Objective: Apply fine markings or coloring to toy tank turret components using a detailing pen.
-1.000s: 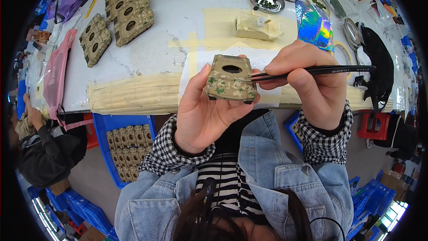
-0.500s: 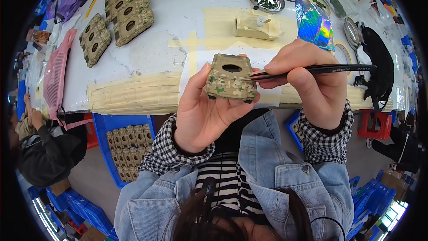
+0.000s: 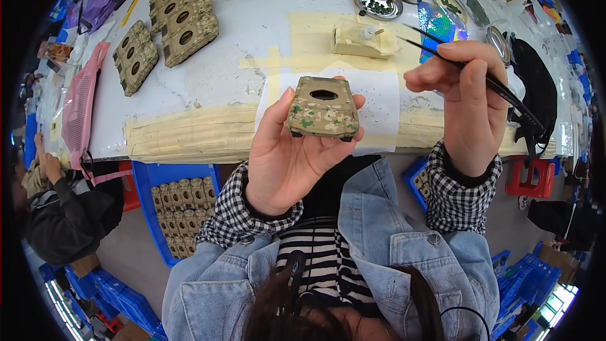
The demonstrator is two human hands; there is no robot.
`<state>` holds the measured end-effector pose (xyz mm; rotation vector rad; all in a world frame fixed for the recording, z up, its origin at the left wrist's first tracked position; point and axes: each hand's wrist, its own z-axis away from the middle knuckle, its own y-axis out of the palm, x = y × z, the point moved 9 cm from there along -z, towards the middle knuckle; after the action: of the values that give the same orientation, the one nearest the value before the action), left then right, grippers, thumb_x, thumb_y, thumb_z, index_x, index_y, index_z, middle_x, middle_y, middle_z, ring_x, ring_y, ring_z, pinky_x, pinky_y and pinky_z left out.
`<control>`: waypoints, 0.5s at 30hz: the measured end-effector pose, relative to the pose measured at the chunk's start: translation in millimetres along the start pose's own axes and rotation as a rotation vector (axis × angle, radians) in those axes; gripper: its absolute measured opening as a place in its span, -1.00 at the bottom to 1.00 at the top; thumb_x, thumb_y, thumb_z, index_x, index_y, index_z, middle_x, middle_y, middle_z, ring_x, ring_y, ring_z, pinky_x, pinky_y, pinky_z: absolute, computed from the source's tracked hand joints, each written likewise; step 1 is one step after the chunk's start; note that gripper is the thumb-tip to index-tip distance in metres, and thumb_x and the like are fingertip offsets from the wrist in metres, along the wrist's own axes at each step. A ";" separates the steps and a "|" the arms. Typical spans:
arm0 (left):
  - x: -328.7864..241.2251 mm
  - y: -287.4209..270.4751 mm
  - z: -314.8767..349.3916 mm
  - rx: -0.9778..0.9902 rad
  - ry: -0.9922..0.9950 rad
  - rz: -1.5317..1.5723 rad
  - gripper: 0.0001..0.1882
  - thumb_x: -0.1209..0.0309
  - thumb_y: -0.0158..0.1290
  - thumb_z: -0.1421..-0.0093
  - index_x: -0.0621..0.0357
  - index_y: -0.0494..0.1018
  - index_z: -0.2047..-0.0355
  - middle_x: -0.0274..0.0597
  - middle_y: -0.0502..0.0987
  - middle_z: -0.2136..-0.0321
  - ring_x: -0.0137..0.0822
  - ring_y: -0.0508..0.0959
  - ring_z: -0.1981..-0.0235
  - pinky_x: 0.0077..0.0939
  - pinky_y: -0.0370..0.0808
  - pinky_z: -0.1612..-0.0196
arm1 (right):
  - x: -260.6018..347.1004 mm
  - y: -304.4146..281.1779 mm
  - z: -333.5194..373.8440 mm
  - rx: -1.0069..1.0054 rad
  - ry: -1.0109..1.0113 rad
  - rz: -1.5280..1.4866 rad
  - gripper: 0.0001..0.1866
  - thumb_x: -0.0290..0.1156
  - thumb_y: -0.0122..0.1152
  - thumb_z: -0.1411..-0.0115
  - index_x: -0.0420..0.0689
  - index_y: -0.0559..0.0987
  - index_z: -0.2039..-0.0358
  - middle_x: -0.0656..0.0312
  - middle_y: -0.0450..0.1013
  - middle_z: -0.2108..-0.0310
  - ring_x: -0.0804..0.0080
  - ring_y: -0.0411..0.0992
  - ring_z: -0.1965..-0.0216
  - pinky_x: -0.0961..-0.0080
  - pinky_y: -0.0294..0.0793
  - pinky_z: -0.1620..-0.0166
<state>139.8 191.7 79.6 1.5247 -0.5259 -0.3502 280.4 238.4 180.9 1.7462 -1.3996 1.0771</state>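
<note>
Tapered tweezers [image 3: 505, 93] now off camouflage shell [image 3: 323, 117]

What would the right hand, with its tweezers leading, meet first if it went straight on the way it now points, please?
Probably the beige block, which lies just ahead of the tweezers in the right hand; depth is unclear here, so they might pass above it.
</note>
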 end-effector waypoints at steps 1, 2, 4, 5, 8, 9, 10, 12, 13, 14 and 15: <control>-0.7 -0.5 0.3 -0.006 0.003 -0.002 -0.34 0.09 -0.34 -0.33 0.31 -0.16 -0.26 0.34 -0.06 -0.20 0.17 0.39 -0.01 -0.20 0.46 -0.07 | -1.0 -2.3 -1.3 -0.031 -0.022 0.011 -0.75 -0.34 -0.09 -0.32 -0.29 0.43 0.23 0.15 0.46 0.36 0.47 0.49 0.27 0.54 0.54 0.22; -1.3 -0.8 0.5 -0.013 0.007 -0.003 -0.33 0.09 -0.34 -0.33 0.31 -0.17 -0.26 0.34 -0.05 -0.20 0.17 0.39 -0.01 -0.20 0.47 -0.07 | -0.7 -4.4 -3.1 -0.127 -0.048 0.118 -0.83 -0.41 -0.03 -0.29 -0.27 0.45 0.26 0.23 0.46 0.39 0.55 0.45 0.31 0.59 0.48 0.27; -2.4 -0.6 1.1 -0.003 0.006 -0.007 -0.33 0.08 -0.33 -0.33 0.31 -0.17 -0.26 0.34 -0.05 -0.20 0.16 0.39 -0.01 -0.21 0.47 -0.06 | 0.1 -5.1 -7.9 -0.083 -0.092 0.461 -0.86 -0.45 0.01 -0.25 -0.25 0.48 0.29 0.25 0.46 0.42 0.57 0.42 0.35 0.59 0.43 0.32; -2.5 -0.3 1.1 0.002 0.004 -0.010 -0.33 0.08 -0.33 -0.33 0.31 -0.17 -0.26 0.34 -0.05 -0.20 0.16 0.40 0.00 -0.21 0.48 -0.06 | -1.5 -5.0 -11.3 -0.062 -0.113 0.633 -0.88 -0.47 0.03 -0.24 -0.25 0.49 0.31 0.26 0.46 0.43 0.58 0.41 0.37 0.58 0.40 0.34; -3.0 1.3 0.8 -0.008 0.006 -0.004 -0.32 0.09 -0.32 -0.32 0.32 -0.18 -0.25 0.35 -0.05 -0.19 0.15 0.41 0.01 -0.22 0.49 -0.04 | -7.0 2.4 -20.2 -0.079 -0.290 0.855 -0.89 -0.48 0.22 -0.08 -0.19 0.55 0.36 0.23 0.45 0.51 0.42 0.39 0.44 0.52 0.35 0.37; -4.1 1.8 0.8 -0.002 0.013 -0.008 -0.32 0.09 -0.31 -0.32 0.33 -0.18 -0.25 0.35 -0.05 -0.19 0.15 0.41 0.01 -0.23 0.50 -0.04 | -7.8 6.7 -21.6 -0.071 -0.350 0.975 -0.88 -0.48 0.25 -0.05 -0.18 0.57 0.37 0.22 0.45 0.53 0.38 0.39 0.45 0.51 0.35 0.37; -5.1 2.0 0.8 0.005 0.019 -0.012 -0.32 0.09 -0.31 -0.32 0.33 -0.18 -0.25 0.35 -0.05 -0.19 0.14 0.41 0.01 -0.23 0.50 -0.03 | -12.2 7.8 -24.2 -0.065 -0.337 1.006 -0.83 -0.45 0.33 0.05 -0.15 0.59 0.39 0.23 0.45 0.55 0.33 0.39 0.44 0.49 0.36 0.36; -6.2 2.3 0.9 0.007 0.030 -0.015 -0.32 0.10 -0.30 -0.32 0.34 -0.18 -0.25 0.36 -0.05 -0.19 0.14 0.41 0.01 -0.23 0.51 -0.02 | -18.3 10.2 -25.4 -0.057 -0.358 1.012 -0.83 -0.43 0.34 0.05 -0.14 0.59 0.40 0.23 0.45 0.55 0.34 0.39 0.45 0.47 0.37 0.36; -6.4 2.9 0.4 0.004 0.033 -0.014 -0.32 0.10 -0.30 -0.32 0.34 -0.18 -0.25 0.36 -0.05 -0.19 0.14 0.41 0.01 -0.23 0.51 -0.02 | -19.9 11.5 -26.2 -0.054 -0.368 1.016 -0.83 -0.43 0.34 0.06 -0.14 0.59 0.41 0.23 0.45 0.55 0.34 0.39 0.45 0.47 0.37 0.36; -6.4 2.7 0.6 0.001 0.037 -0.012 -0.32 0.10 -0.30 -0.32 0.34 -0.18 -0.25 0.36 -0.05 -0.19 0.14 0.41 0.01 -0.24 0.51 -0.02 | -20.4 12.6 -27.2 -0.056 -0.367 1.025 -0.84 -0.42 0.34 0.06 -0.13 0.59 0.42 0.23 0.45 0.56 0.35 0.39 0.44 0.47 0.37 0.36; -6.2 2.0 0.7 -0.005 0.036 -0.009 -0.32 0.10 -0.30 -0.32 0.34 -0.18 -0.25 0.36 -0.05 -0.19 0.14 0.41 0.01 -0.24 0.51 -0.02 | -20.9 13.3 -27.5 -0.056 -0.378 1.015 -0.85 -0.43 0.34 0.06 -0.13 0.59 0.43 0.23 0.45 0.56 0.35 0.39 0.45 0.47 0.37 0.36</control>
<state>134.0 194.4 80.8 1.5264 -0.4893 -0.3301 259.9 268.6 174.7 1.1856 -2.6614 1.1732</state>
